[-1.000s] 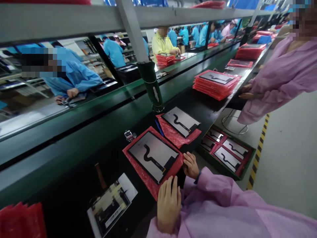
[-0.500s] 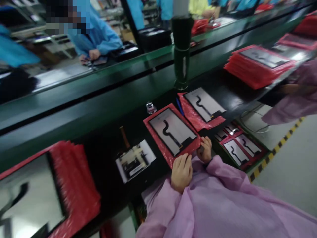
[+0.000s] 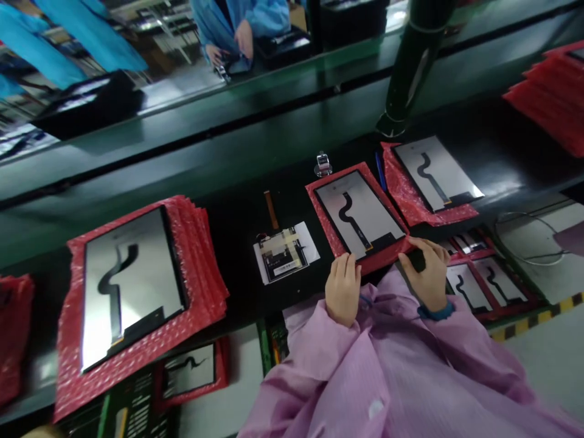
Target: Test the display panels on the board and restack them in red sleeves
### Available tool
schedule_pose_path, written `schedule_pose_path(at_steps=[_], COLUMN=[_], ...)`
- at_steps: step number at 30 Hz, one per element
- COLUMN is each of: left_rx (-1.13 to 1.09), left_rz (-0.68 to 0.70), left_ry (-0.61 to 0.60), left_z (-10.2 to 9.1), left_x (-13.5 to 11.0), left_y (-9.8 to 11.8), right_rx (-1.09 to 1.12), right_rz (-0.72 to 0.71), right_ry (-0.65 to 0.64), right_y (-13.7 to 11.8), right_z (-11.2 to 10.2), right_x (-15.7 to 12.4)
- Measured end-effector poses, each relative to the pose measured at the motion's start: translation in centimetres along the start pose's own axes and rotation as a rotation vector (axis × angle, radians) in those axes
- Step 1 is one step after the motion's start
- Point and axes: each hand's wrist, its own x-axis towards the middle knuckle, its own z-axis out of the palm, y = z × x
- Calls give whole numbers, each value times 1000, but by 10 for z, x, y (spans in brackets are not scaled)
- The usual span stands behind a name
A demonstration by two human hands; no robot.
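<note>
A grey display panel [image 3: 358, 213] with a black curved cable lies on a red bubble-wrap sheet [image 3: 326, 213] on the black bench in front of me. My left hand [image 3: 343, 295] rests flat at the sheet's near left corner, fingers together and stretched out. My right hand [image 3: 424, 274] curls its fingers over the sheet's near right corner, gripping the edge. Both arms wear pink sleeves.
A second panel on red wrap [image 3: 433, 176] lies to the right, a tall stack of wrapped panels [image 3: 132, 280] to the left. A small board on white paper [image 3: 283, 250] sits between. A dark post [image 3: 406, 67] stands behind. Trays of panels [image 3: 490, 280] sit below right.
The view has swung left and down. My right hand has shifted from beside the sheet onto its near right corner. The left hand stays at the near left corner.
</note>
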Motion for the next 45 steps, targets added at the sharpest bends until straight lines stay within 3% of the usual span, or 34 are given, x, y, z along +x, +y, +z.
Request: schedule_pose_path(at_steps=[8,11,15,17,19,22,25,29,32,38,42,45], left_rx=[103,79,-117,-165,-88,117,185,217,137,-346,-567,-695], left_rz=[-52,-50,-97,-142,-206,-361,-518,-612,-667,-805,-799,-737], left_ry=[2,-54,-206,-229,-166,-42,-10,-104,-98,78,54,77], left_z=[-10,-19,-49,-67,-78,-74,-55,-37,-37,-46,-47,-46], left_x=[7,9,28,47,72,108,132,140,137,134,134,134], left_y=[-12,-11,-17,-32,-57,-105,-144,-163,-165,-178,-186,-185], right_rx=[23,51,137,172,186,176,108,59,59,36,57,115], right_rz=[-184,-294,-556,-659,-690,-643,-542,-464,-456,-450,-495,-567], right_ry=[-168,-269,-497,-622,-723,-682,-526,-474,-510,-501,-475,-541], right_y=[-23,-33,-62,-82,-100,-114,-106,-79,-68,-75,-86,-92], right_z=[-11,-30,-42,-28,3,61,108,132,135,132,120,108], right_x=[29,61,124,157,184,210,218,224,228,225,215,204])
